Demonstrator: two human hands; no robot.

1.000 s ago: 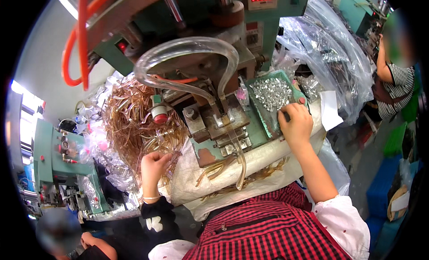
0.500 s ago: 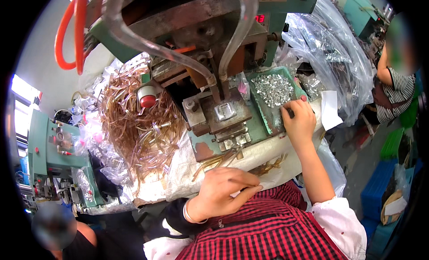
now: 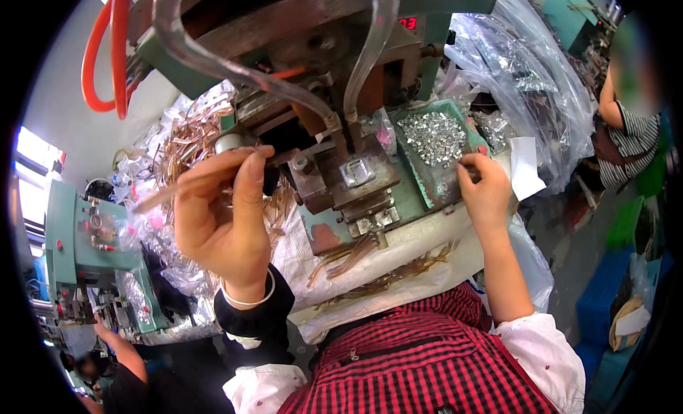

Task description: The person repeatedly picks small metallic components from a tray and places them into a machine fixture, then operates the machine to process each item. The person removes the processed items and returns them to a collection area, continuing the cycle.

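My left hand point(image 3: 226, 229) is raised at the left side of the press, thumb and forefinger pinched at a thin brown strip point(image 3: 158, 198). The strip is smeared by motion, and its far end near the press is hard to make out. My right hand point(image 3: 485, 193) rests at the near right edge of a green tray point(image 3: 420, 173), thumb and forefinger curled together. Whatever they pinch, if anything, is too small to tell. Small silvery metal pieces point(image 3: 435, 138) lie heaped in the tray. Between the hands, a bright metal plate point(image 3: 357, 172) sits on the press's die block point(image 3: 359, 190).
Two clear hoses point(image 3: 249, 76) hang down to the press point(image 3: 306, 48). Brown strips point(image 3: 192, 140) are piled at the left; more strips point(image 3: 391, 275) lie on the white sacking point(image 3: 313, 286) before me. Plastic sheeting point(image 3: 526, 72) and a seated co-worker point(image 3: 629, 144) are at the right.
My left hand has moved up and left from in front of my apron to the press's left side, turning palm-inward. My right hand stays by the tray, shifted slightly.
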